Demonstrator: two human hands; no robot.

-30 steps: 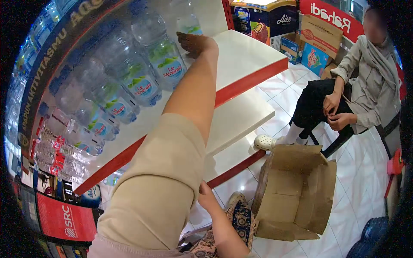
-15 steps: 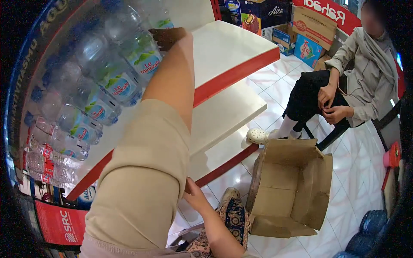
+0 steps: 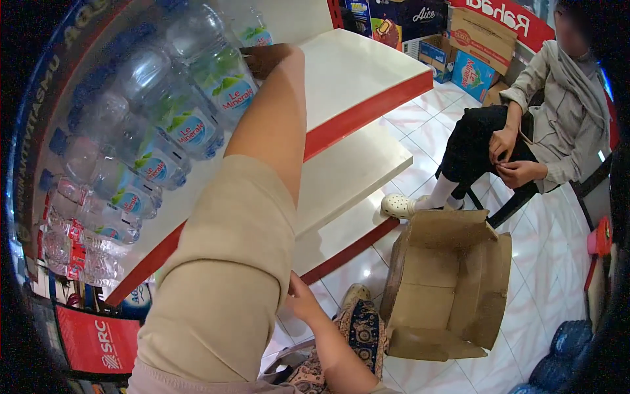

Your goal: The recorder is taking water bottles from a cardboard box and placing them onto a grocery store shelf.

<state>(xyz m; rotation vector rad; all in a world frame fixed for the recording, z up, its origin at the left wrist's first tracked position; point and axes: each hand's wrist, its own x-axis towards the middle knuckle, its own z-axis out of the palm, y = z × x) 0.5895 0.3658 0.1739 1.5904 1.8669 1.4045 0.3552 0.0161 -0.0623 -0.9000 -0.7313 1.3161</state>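
My left arm, in a beige sleeve, stretches across the shelf. My left hand [image 3: 266,59] lies in shadow beside the large clear water bottle [image 3: 226,88] nearest it; its fingers are mostly hidden, so a grip cannot be made out. Several more water bottles [image 3: 187,121] with blue-and-green labels stand in rows to the left. Smaller bottles [image 3: 75,253] with red labels are at the near left end. Low beside my left sleeve is my right hand [image 3: 302,299], its fingertips partly covered by that sleeve. No object shows in it.
White shelves [image 3: 367,65] have red front edges. An open cardboard box [image 3: 426,295] sits on the tiled floor. A seated person [image 3: 558,125] is at the right, hands together. Cartons [image 3: 482,39] are stacked behind; dark blue jugs [image 3: 564,348] stand lower right.
The whole view has shifted slightly, with shelf and bottles a little further right and lower. My left hand stays by the bottles; my right hand stays low beside the sleeve.
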